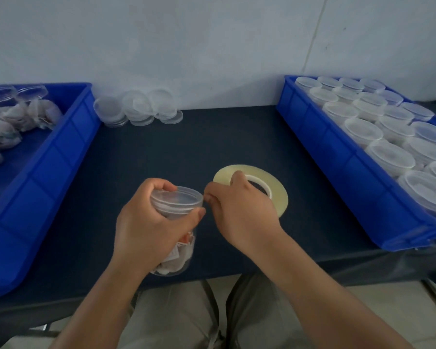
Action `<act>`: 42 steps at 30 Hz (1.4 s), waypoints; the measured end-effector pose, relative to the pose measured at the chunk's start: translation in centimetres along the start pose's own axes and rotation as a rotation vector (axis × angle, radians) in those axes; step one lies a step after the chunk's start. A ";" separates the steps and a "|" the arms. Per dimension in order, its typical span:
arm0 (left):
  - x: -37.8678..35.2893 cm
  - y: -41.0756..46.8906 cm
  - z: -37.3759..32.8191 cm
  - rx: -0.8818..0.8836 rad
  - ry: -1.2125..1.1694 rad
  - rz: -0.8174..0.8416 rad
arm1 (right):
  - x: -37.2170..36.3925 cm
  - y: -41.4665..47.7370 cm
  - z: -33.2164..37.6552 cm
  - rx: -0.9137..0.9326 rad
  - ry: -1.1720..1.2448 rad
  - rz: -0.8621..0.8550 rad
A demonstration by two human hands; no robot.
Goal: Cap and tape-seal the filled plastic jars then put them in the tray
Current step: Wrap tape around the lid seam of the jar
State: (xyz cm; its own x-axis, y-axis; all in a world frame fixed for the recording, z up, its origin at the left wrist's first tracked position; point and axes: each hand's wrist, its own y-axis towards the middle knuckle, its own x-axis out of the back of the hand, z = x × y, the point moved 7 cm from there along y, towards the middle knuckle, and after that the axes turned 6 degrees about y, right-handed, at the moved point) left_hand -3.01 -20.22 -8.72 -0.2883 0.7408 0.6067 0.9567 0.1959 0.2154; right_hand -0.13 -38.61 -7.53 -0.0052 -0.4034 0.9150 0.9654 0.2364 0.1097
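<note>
A filled jar was gripped in the left hand, tilted above the dark table near its front edge. The fingers were curled over the far side of its clear lid and the thumb was pressed against the near rim. Just beside that rim the right hand was held with fingers curled and thumb laid against the forefinger in a pinch. What was pinched could not be made out. The tape roll lay flat on the table, partly covered by that hand. Capped jars were packed in the right tray, uncapped ones in the left tray. Loose lids were stacked at the back.
</note>
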 end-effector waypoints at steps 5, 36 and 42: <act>1.0 0.4 -0.3 0.037 -0.016 0.013 | -1.5 2.7 0.0 -0.048 -0.051 -0.062; 1.5 -0.5 -2.3 -0.007 -0.392 0.128 | 2.5 -0.8 -0.5 0.317 0.743 0.043; 1.2 -1.0 -3.0 -0.107 -0.434 0.221 | 3.1 -0.9 0.9 0.373 0.735 0.075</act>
State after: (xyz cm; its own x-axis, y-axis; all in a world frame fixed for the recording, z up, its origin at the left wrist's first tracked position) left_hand -4.44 -21.46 -5.87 -0.0140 0.9606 0.2775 0.9768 -0.0462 0.2090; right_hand -1.25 -39.28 -4.46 0.3528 -0.8194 0.4518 0.8057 0.5116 0.2986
